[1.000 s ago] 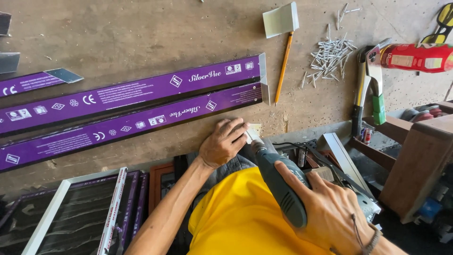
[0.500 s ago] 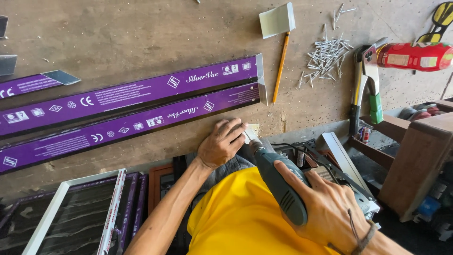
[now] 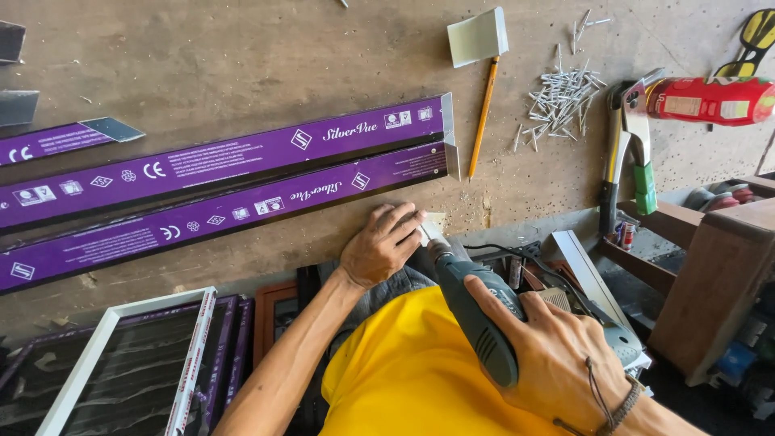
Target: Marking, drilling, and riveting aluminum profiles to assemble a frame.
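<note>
My right hand (image 3: 557, 355) grips a grey-green electric drill (image 3: 472, 311) whose chuck points toward the front edge of the wooden workbench (image 3: 242, 73). My left hand (image 3: 379, 246) rests at that edge, fingers pressed on a small pale piece (image 3: 433, 224) just ahead of the drill tip. Two long purple-wrapped metal profiles (image 3: 242, 173) lie side by side on the bench just beyond my left hand.
A pencil (image 3: 483, 117), a folded pale metal piece (image 3: 478, 36), several loose nails (image 3: 561, 93), a hand riveter with green grip (image 3: 626, 153) and a red can (image 3: 710, 101) lie on the right. White and purple frames (image 3: 137, 363) lean below the bench. A wooden stand (image 3: 718, 274) is at right.
</note>
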